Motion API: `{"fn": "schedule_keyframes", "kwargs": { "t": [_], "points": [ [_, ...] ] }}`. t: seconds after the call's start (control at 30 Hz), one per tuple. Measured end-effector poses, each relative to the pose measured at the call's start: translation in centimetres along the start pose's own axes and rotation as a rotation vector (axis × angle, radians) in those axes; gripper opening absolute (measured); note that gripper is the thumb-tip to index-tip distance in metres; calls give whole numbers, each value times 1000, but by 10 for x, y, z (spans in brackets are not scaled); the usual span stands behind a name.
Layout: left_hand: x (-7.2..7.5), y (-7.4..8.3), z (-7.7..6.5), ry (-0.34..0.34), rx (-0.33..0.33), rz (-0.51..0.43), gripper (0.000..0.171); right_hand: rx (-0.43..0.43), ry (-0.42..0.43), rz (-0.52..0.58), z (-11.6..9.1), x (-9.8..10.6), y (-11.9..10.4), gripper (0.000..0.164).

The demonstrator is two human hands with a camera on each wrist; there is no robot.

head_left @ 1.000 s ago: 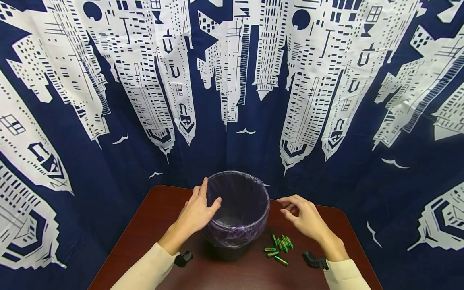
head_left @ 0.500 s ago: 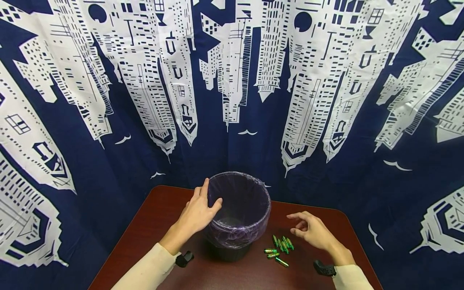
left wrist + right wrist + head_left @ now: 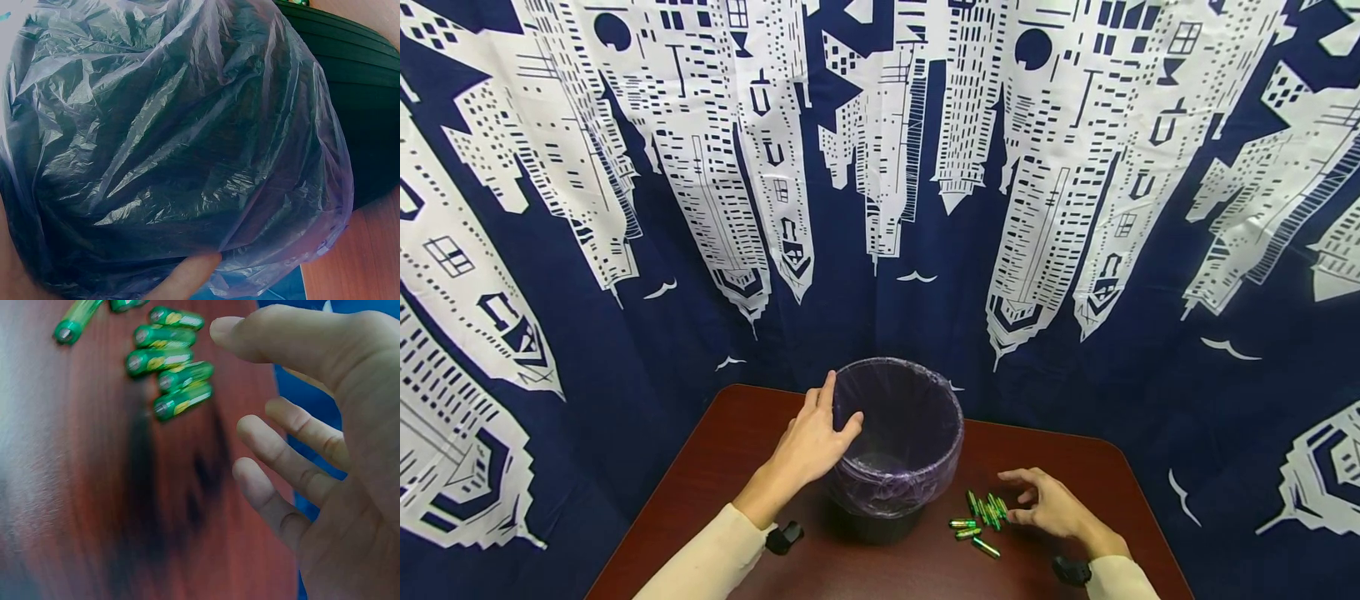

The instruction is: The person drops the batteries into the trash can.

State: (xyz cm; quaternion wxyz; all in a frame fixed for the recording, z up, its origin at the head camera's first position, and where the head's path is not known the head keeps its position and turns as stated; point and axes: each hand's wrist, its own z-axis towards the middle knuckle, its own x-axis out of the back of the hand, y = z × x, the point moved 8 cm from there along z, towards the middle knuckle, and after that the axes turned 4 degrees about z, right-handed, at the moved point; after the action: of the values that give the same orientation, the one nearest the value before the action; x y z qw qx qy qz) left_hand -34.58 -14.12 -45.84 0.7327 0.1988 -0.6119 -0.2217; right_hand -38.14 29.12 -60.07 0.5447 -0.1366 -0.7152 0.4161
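A dark trash bin [image 3: 880, 527] with a translucent purple liner [image 3: 898, 492] folded over its rim stands on the table. My left hand [image 3: 811, 442] rests on the bin's left rim, fingers extended and thumb over the opening; in the left wrist view a finger [image 3: 187, 275] lies against the liner. Right of the bin lie several green and yellow batteries [image 3: 988, 510], most of them grouped side by side. Just right of that group is my right hand [image 3: 1054, 507], fingers spread and nothing held. In the right wrist view, a fingertip is close to the row of batteries [image 3: 161, 360].
The reddish-brown table [image 3: 1075, 454] has rounded far corners. Behind it hangs a navy curtain [image 3: 835, 325] with white upside-down buildings. Each wrist wears a black camera band [image 3: 784, 537].
My right hand has moved down from beside the bin's rim to the batteries. My left hand keeps its place on the bin.
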Motion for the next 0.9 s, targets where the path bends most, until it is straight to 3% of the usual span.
{"fn": "schedule_keyframes", "kwargs": {
  "t": [0.23, 0.37, 0.9],
  "points": [
    [-1, -1, 1, 7, -9, -2, 101, -23, -48, 29, 3, -14, 21, 67],
    [-1, -2, 1, 7, -7, -4, 101, -75, -17, 33, 6, -18, 32, 64],
    [0, -2, 1, 11, -2, -1, 101, -49, 51, -20, 11, -23, 36, 51]
  ]
}}
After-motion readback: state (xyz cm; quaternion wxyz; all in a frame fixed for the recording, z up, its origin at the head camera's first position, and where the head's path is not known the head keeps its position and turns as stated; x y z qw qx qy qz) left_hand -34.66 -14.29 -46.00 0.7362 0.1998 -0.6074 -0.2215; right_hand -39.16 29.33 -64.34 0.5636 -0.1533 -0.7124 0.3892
